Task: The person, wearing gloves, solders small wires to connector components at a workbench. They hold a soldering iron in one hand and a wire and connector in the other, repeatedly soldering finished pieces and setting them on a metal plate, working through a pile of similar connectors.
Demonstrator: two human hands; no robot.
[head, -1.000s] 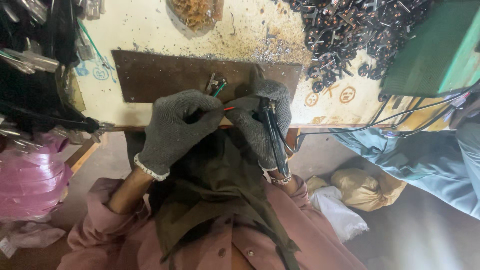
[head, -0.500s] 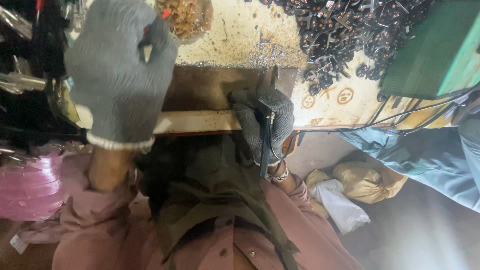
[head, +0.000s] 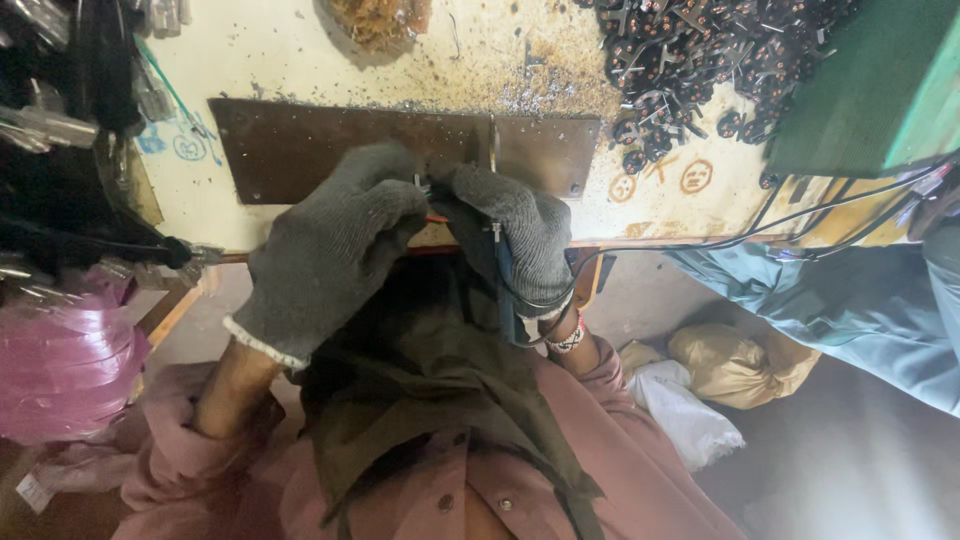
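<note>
Both my hands wear grey knit gloves and meet at the front edge of a brown metal plate (head: 300,150) on the bench. My left hand (head: 330,250) pinches a small part with a red wire (head: 436,218); most of that part is hidden by the fingers. My right hand (head: 515,235) is closed around a blue-handled tool (head: 505,295) whose tip points at the plate. A black cable (head: 545,300) loops around my right wrist.
A heap of black plug parts (head: 700,60) lies at the bench's far right beside a green box (head: 880,90). Metal shavings and a brown pile (head: 380,20) lie behind the plate. Pink bags (head: 60,360) hang left. A person's blue sleeve (head: 830,300) lies right.
My left hand, raised high at the upper left half a second ago, has come back down to my right hand at the plate. My right hand has stayed in place.
</note>
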